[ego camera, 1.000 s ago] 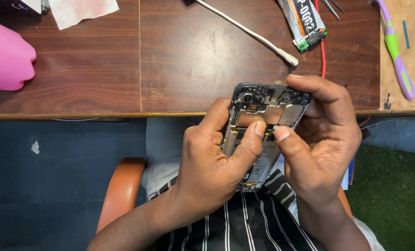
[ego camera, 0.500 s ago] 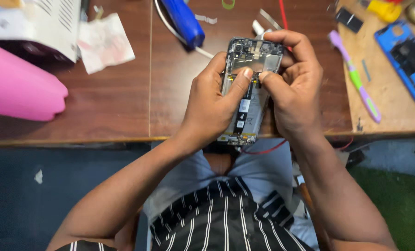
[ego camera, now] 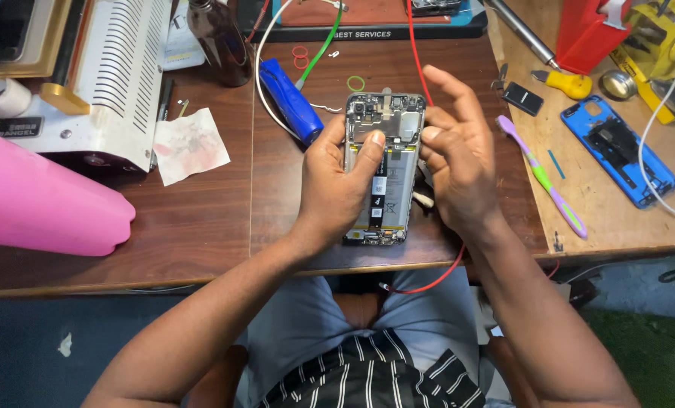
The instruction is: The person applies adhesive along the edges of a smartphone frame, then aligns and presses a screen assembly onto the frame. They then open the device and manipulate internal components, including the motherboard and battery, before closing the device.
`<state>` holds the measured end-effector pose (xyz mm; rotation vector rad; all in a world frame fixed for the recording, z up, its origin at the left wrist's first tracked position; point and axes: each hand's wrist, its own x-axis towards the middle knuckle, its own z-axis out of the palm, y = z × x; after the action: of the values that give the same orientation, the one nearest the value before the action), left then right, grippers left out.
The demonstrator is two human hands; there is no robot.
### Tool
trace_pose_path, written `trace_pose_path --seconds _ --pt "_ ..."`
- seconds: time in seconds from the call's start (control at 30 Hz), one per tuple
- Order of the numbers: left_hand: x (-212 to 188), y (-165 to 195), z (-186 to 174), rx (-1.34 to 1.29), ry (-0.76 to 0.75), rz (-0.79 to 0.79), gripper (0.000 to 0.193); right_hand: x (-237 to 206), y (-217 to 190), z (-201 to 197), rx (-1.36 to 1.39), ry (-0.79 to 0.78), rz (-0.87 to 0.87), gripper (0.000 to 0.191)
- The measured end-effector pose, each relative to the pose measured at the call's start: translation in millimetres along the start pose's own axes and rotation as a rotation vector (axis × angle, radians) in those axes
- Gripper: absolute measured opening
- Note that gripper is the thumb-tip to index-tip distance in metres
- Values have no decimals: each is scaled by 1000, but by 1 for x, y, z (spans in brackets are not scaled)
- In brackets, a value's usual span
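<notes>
Left hand (ego camera: 336, 189) is gripping the opened phone (ego camera: 383, 170) above the wooden surface (ego camera: 201, 219), fingers wrapped round its left edge, thumb lying across the board. Right hand (ego camera: 458, 155) is touching the phone's right edge, fingers loosely spread, clasping nothing. Blue cylinder (ego camera: 290, 102) is lying just left.

Blue phone cover (ego camera: 618, 149); purple-green toothbrush (ego camera: 540, 175); pink object (ego camera: 43, 204); red wire (ego camera: 417, 53).
</notes>
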<state>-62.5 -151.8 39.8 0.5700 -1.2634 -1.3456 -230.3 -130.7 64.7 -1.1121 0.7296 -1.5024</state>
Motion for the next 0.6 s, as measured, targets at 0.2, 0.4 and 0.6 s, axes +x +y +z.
trace_pose_path --seconds 0.2,0.4,0.6 --pt "12 -10 -6 7 20 -28 14 -14 2 -11 -276 35 12 59" --pt "32 -22 -7 -169 -4 -155 15 -14 -8 -20 -208 -144 116 78" --pt "24 -30 -6 -108 20 -137 17 -26 4 -19 -271 -77 117 83"
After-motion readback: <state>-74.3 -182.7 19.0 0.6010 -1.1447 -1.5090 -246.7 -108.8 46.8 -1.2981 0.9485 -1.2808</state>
